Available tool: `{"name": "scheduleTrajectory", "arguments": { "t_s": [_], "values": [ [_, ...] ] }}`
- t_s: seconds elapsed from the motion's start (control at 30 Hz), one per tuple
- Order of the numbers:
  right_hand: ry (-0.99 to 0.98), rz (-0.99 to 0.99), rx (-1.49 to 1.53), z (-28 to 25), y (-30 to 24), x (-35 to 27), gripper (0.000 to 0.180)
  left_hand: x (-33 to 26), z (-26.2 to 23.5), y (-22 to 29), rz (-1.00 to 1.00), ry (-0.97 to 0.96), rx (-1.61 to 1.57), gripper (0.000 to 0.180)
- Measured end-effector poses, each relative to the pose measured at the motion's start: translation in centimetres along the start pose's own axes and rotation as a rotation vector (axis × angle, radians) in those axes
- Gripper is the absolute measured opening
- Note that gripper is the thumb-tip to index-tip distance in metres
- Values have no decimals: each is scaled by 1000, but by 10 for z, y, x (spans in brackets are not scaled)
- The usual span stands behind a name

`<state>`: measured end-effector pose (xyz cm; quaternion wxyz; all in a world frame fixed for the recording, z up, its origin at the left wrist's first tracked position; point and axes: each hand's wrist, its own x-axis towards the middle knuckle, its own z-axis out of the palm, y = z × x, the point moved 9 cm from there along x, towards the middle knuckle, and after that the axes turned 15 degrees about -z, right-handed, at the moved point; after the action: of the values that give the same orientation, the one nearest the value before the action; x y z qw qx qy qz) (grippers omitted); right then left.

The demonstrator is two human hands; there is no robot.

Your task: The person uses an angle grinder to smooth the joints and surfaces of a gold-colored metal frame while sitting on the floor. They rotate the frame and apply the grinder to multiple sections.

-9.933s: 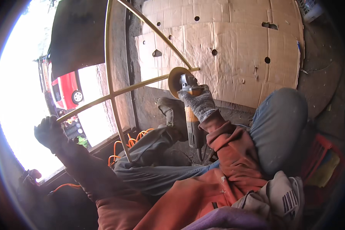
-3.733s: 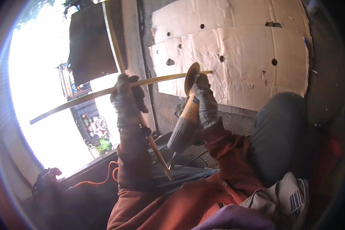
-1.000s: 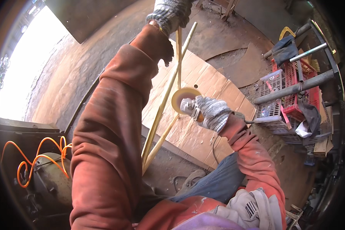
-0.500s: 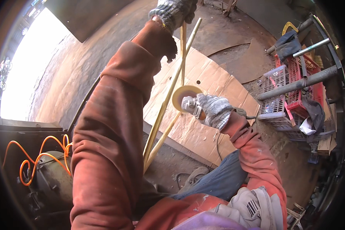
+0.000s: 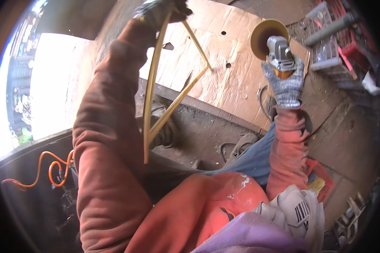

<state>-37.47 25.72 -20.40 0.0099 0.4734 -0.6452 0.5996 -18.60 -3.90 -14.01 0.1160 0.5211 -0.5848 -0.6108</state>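
My left hand (image 5: 161,12), in a dark-looking knit glove, is closed on a thin frame of gold-yellow bars (image 5: 176,101) at the upper edge. The bars meet at sharp corners, and one long bar slants down along my left forearm. Whether they are metal or wood I cannot tell. My right hand (image 5: 286,84), in a grey knit glove, is wrapped round the body of an angle grinder (image 5: 279,52). The grinder's round yellowish-brown disc (image 5: 259,36) stands apart from the frame, to its right. Whether the disc spins I cannot tell.
A flattened cardboard sheet (image 5: 236,90) covers the floor beneath the grinder. A cable (image 5: 264,103) curves beside the right wrist. Plastic crates (image 5: 325,57) and a pipe (image 5: 331,29) stand at the far right. An orange hose (image 5: 40,166) coils at left. My shoe (image 5: 242,145) rests near the cardboard.
The grinder has moved right, away from the bars. My left hand has shifted left with the frame, which has turned so its corners show more openly. The whole view has shifted too.
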Motion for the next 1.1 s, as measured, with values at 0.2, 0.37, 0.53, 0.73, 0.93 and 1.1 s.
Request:
{"name": "scheduleTrajectory", "arguments": {
  "t_s": [0.2,0.37,0.53,0.73,0.93,1.1],
  "values": [
    [109,69,55,-22,54,-12,76,-36,-31,38,64,-245,-478,35],
    [175,363,347,-21,69,-25,63,-64,-88,26,271,310,-433,60],
    [188,543,510,-6,76,-38,45,-79,-108,-13,361,300,-732,70],
    [99,457,764,12,70,-58,30,-49,-82,-74,405,82,-1007,43],
    [-249,697,842,92,9,-111,49,-23,-94,-180,263,298,-1156,38],
    [-349,767,744,139,-6,-148,59,-42,-82,-164,426,275,-498,37]
  ]
}}
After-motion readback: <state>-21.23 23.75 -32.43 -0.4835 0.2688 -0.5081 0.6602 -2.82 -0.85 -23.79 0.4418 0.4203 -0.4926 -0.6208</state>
